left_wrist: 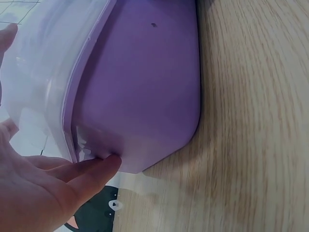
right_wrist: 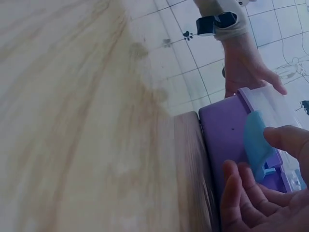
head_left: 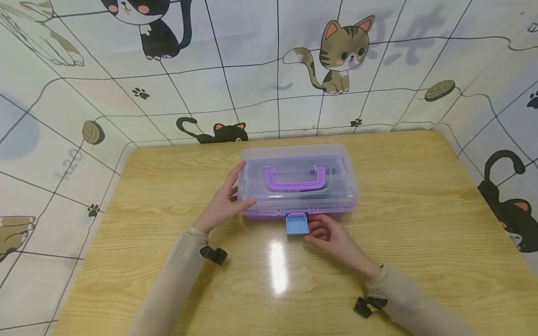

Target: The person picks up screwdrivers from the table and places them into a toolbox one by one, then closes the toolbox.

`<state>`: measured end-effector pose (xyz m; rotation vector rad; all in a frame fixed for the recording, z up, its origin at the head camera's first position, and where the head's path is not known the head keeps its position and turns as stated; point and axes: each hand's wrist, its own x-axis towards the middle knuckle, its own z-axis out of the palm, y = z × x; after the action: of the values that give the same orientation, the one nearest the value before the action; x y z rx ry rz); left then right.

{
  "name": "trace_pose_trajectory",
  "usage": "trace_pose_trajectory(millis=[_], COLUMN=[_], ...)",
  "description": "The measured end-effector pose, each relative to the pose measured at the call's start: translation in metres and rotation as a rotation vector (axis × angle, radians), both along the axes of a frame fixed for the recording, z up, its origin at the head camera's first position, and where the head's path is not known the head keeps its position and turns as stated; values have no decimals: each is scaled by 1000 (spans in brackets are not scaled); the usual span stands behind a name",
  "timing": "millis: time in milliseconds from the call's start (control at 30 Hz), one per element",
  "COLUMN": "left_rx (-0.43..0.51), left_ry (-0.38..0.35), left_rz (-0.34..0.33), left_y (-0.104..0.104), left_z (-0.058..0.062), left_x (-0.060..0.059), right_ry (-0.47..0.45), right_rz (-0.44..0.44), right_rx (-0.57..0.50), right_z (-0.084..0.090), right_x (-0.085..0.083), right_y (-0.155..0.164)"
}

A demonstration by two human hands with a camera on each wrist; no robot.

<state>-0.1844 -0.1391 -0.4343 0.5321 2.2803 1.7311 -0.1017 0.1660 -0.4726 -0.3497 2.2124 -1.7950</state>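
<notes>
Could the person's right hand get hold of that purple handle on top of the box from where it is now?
Probably yes: the right hand sits at the blue latch, and nothing covers the purple handle lying flat on the lid.

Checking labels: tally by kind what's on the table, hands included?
Storage box: 1
Blue latch on it: 1
Purple handle on the lid: 1
Hands: 2, left hand and right hand
Wooden table: 1
Total: 6
</notes>
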Motion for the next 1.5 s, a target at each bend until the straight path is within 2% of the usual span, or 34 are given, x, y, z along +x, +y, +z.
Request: trace_pose_trajectory(millis=[100,167,333,500,733,1100,1233,1500], left_rx=[1,6,12,7,-8,-16,-36,-36], left_ry=[-7,-12,-19,-17,-9,-4,6,7], left_rz=[-3,-8,-17,-16,-8,-10,-10,-13], left_y=[0,2,5,5,5,5,5,5], left_z=[4,11,29,32,33,32,32,33], left_x=[0,3,9,10,11,11,11,11], right_ry=[24,23,-46,-73,6,70,15,-303], right_rz=[5,9,18,5,-29,-168,-181,-109], right_rx=[37,41,-7,-11,46,91,107,22], right_z=[-1,-1,0,1,5,12,15,27], right_x=[1,1,3,3,-1,-8,-8,-11], right_y=[-3,-4,-6,-5,-8,-15,-16,-18])
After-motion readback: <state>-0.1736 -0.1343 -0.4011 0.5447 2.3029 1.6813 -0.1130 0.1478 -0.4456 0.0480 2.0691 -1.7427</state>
